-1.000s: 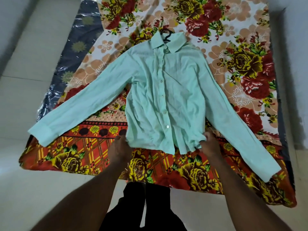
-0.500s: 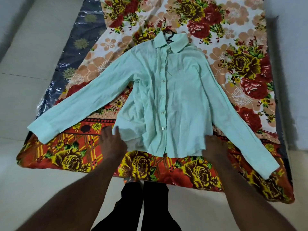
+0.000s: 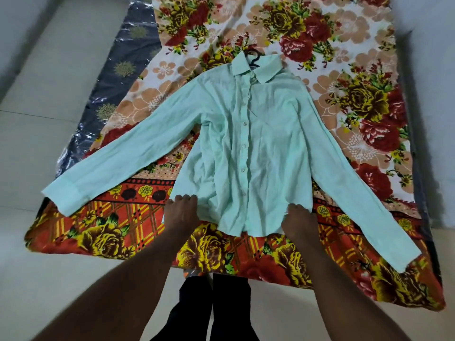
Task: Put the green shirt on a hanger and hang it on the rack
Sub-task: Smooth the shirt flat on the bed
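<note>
The pale green shirt (image 3: 258,148) lies buttoned and face up on the floral bedsheet (image 3: 357,99), sleeves spread out to both sides. The black hook of a hanger (image 3: 254,57) pokes out of the collar; the rest of the hanger is hidden inside the shirt. My left hand (image 3: 182,214) grips the hem at the shirt's lower left corner, fingers curled over the cloth. My right hand (image 3: 299,221) grips the hem at the lower right corner. No rack is in view.
The sheet covers a low mattress in shiny dark blue plastic (image 3: 128,70) lying on a pale tiled floor (image 3: 49,99). A wall (image 3: 438,94) runs along the right side. My legs in black trousers (image 3: 219,313) stand at the mattress's near edge.
The bunched lower left side of the shirt has been pulled out and now lies flatter. Both hands stayed at the hem, and the left hand shifted left then back toward the corner.
</note>
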